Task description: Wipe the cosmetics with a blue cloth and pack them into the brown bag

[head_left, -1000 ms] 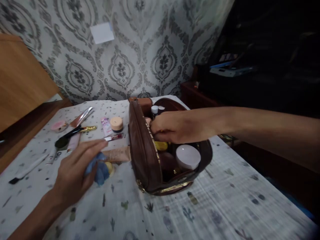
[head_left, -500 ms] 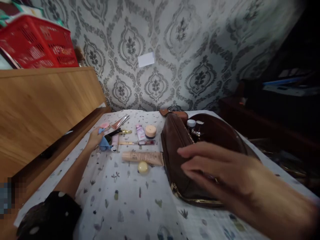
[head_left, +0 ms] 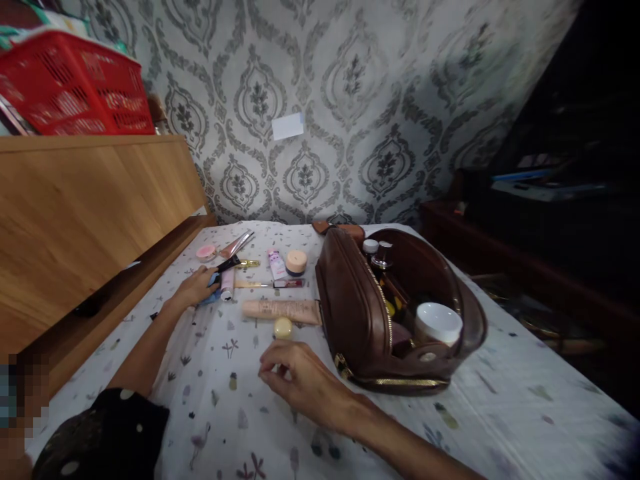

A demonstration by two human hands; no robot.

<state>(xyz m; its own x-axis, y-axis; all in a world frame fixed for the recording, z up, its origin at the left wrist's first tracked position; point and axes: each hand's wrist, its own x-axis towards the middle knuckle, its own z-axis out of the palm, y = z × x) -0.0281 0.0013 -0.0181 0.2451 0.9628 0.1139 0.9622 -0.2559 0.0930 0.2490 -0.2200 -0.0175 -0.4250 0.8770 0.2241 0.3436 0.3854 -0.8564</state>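
Note:
My left hand [head_left: 197,288] is closed over a bunched blue cloth [head_left: 210,297], partly hidden by the fingers, beside a pale pink tube [head_left: 227,285] and a black-handled item [head_left: 229,264]. My right hand [head_left: 303,383] hovers low over the sheet, its fingers curled, with nothing visible in them. Just beyond its fingers rests a small round cream-coloured pot [head_left: 283,327] against a beige squeeze tube [head_left: 280,310]. To the right stands an open brown cosmetic bag [head_left: 350,300] holding a white-lidded jar [head_left: 438,323] and small bottles.
Behind the tube lie a lip gloss [head_left: 289,283], a peach-lidded jar [head_left: 296,261], a small purple packet [head_left: 277,265] and a pink compact [head_left: 206,252]. A brown case [head_left: 350,231] sits behind the bag. A wooden panel [head_left: 100,187] borders the left; patterned wallpaper rises behind.
My right hand has moved left from in front of the bag to near the cream pot, uncovering the bag's contents. My left hand has turned and now covers more of the blue cloth.

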